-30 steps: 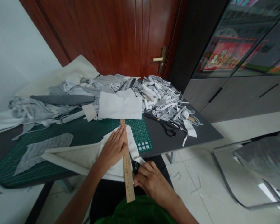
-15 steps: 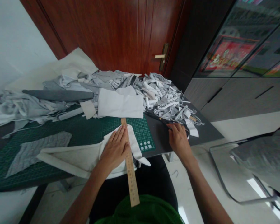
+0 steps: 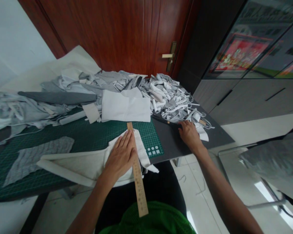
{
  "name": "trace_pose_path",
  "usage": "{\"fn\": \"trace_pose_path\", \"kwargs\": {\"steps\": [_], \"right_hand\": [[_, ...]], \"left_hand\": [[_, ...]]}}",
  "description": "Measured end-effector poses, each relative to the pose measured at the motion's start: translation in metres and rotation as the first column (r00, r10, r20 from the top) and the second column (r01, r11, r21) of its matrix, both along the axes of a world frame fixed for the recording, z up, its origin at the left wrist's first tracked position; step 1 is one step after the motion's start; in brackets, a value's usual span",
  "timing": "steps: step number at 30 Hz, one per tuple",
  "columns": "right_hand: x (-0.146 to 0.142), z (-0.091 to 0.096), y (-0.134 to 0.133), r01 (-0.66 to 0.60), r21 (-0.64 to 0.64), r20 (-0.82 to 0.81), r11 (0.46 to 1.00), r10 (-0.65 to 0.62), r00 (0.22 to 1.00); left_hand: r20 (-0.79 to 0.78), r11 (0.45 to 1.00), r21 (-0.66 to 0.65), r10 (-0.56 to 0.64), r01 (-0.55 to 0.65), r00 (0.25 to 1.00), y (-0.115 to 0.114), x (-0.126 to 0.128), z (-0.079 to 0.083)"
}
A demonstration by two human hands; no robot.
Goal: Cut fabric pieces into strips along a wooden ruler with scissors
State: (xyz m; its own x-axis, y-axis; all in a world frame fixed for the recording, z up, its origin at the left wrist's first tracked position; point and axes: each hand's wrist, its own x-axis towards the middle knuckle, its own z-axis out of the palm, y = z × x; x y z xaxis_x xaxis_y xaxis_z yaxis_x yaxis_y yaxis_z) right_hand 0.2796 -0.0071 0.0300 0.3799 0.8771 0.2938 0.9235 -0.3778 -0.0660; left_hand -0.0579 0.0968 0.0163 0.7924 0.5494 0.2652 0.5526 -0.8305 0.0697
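My left hand (image 3: 120, 157) lies flat with its fingers apart on a folded cream fabric (image 3: 83, 165), pressed against the left edge of a wooden ruler (image 3: 137, 172). The ruler runs across the fabric and past the green cutting mat's (image 3: 144, 136) front edge. To the right, my right hand (image 3: 189, 135) is curled over the rear of black-handled scissors (image 3: 163, 120) on the dark grey table (image 3: 172, 143). It hides the scissors' handles, and only the blades show. A grey fabric piece (image 3: 36, 159) lies on the mat.
A heap of white and grey fabric strips (image 3: 171, 100) stands behind my right hand. A white cloth (image 3: 125, 105) and grey fabric rolls (image 3: 57, 97) lie along the back. A chair (image 3: 266, 162) stands to the right, near a grey cabinet (image 3: 254, 100).
My right hand has moved from beside the ruler to the scissors, which have shifted from their earlier spot. My left hand stays on the fabric and ruler.
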Motion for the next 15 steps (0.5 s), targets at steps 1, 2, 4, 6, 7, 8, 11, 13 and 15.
{"fn": "trace_pose_path", "kwargs": {"steps": [1,2,4,6,7,8,11,13,15], "right_hand": [[0.003,0.0,0.002,-0.008,-0.028,-0.002,1.0,0.008,1.0],[0.006,0.0,0.003,-0.013,-0.048,-0.001,0.999,0.013,1.0],[0.011,0.003,0.005,-0.009,-0.061,0.004,0.998,0.009,1.0],[0.013,0.005,0.005,-0.01,-0.056,0.012,0.998,0.01,1.0],[0.013,0.006,0.004,-0.015,-0.055,0.014,0.998,0.016,1.0],[0.013,0.007,0.003,-0.023,-0.056,0.013,0.998,0.024,1.0],[0.01,0.005,0.0,-0.038,-0.062,0.003,0.997,0.038,0.999],[0.006,0.004,-0.003,-0.039,-0.064,-0.002,0.997,0.039,0.999],[0.002,0.002,-0.005,-0.049,-0.07,-0.007,0.996,0.049,0.999]], "left_hand": [[0.002,1.0,0.0,-0.003,0.003,1.0,0.001,0.0,-0.001],[0.007,1.0,-0.002,-0.008,0.008,1.0,0.001,0.0,-0.002],[0.028,1.0,-0.008,-0.019,0.019,0.999,0.002,0.0,-0.002],[0.07,0.999,-0.021,-0.033,0.035,0.997,0.002,0.0,0.001],[0.099,0.999,-0.03,-0.041,0.044,0.994,0.002,0.0,0.004],[0.129,0.998,-0.042,-0.051,0.057,0.99,0.002,0.0,0.007],[0.183,0.987,-0.088,-0.114,0.131,0.977,0.0,-0.001,0.016],[0.197,0.977,-0.111,-0.156,0.18,0.968,0.0,-0.001,0.018],[0.208,0.972,-0.124,-0.172,0.2,0.963,0.001,0.0,0.016]]}}
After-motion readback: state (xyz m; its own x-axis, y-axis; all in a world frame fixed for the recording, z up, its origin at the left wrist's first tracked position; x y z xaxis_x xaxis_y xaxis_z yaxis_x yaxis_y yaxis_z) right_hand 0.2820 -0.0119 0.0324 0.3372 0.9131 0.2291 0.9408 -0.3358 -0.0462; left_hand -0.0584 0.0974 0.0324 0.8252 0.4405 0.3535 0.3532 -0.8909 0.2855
